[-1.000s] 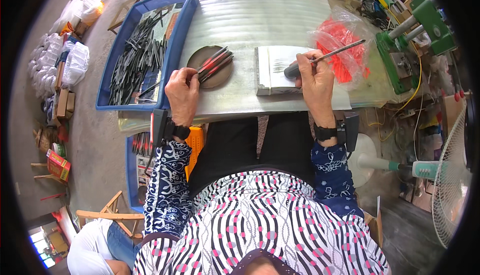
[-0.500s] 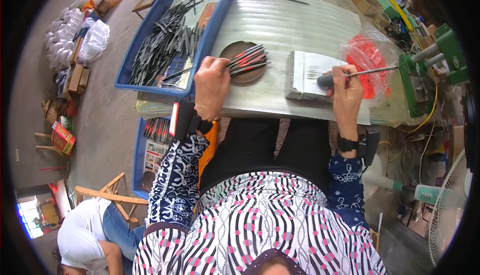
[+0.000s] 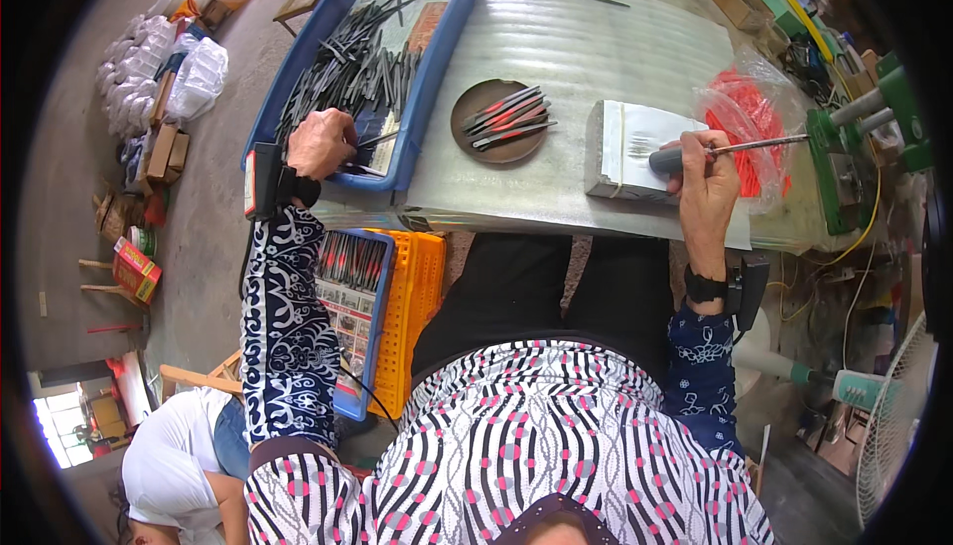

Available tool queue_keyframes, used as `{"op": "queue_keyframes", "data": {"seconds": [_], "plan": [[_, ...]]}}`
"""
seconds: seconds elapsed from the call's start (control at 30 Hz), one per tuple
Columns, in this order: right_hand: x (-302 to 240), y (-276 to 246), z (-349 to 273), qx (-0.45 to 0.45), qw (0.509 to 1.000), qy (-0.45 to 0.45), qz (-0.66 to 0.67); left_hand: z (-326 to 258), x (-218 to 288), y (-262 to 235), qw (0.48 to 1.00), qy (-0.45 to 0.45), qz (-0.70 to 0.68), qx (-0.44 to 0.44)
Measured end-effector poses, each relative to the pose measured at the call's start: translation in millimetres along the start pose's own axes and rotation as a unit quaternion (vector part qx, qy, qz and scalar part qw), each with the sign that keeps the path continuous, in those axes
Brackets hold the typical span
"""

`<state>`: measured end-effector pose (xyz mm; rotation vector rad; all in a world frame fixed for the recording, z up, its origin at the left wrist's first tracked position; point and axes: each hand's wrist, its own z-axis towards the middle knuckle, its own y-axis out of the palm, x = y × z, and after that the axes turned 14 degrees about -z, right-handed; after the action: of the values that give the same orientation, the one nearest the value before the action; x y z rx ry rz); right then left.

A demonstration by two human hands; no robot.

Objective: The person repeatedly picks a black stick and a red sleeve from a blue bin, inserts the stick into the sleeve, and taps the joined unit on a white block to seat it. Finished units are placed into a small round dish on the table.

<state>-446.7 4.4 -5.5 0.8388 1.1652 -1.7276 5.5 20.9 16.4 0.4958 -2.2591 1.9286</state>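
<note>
My left hand (image 3: 320, 143) is inside the near end of a blue plastic tray (image 3: 437, 73), its fingers curled together. A thin dark piece lies by the fingertips; whether they grip it is hidden. Many slim dark grey strips (image 3: 367, 64) lie heaped in the tray. To its right, a round brown dish (image 3: 467, 108) carries several dark strips with red parts (image 3: 508, 118). My right hand (image 3: 707, 173) is closed round a screwdriver (image 3: 667, 161) with a dark grey handle, its shaft pointing right. Below that handle is a block with a white paper top (image 3: 625, 133), banded round.
Red pieces in a clear bag (image 3: 745, 128) lie right of the block, beside a green metal machine (image 3: 844, 168). An orange crate (image 3: 412, 317) and a second blue tray (image 3: 352, 401) stand below the table's left side. Another person (image 3: 189, 456) bends down at lower left.
My left hand has moved left from the dish into the blue tray, leaving the red-marked strips lying on the dish. My right hand keeps the screwdriver. The whole view has shifted slightly.
</note>
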Motion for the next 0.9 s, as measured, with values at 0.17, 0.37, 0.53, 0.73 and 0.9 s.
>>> {"op": "queue_keyframes", "data": {"seconds": [0.17,0.37,0.53,0.73,0.9], "plan": [[-1,2,3,0.037,0.998,0.001,-0.054,19,-23,19,0.991,0.114,0.058,0.048],[-5,-26,0,0.044,0.985,-0.067,-0.150,15,-24,21,0.988,0.087,0.053,0.117],[14,-72,13,0.074,0.961,-0.018,-0.265,0,0,12,0.967,0.103,0.005,0.232],[54,-96,16,0.040,0.934,-0.006,-0.355,-17,60,11,0.929,0.146,-0.243,0.238],[63,-86,9,0.032,0.848,-0.003,-0.530,-27,134,26,0.896,0.180,-0.377,0.150]]}}
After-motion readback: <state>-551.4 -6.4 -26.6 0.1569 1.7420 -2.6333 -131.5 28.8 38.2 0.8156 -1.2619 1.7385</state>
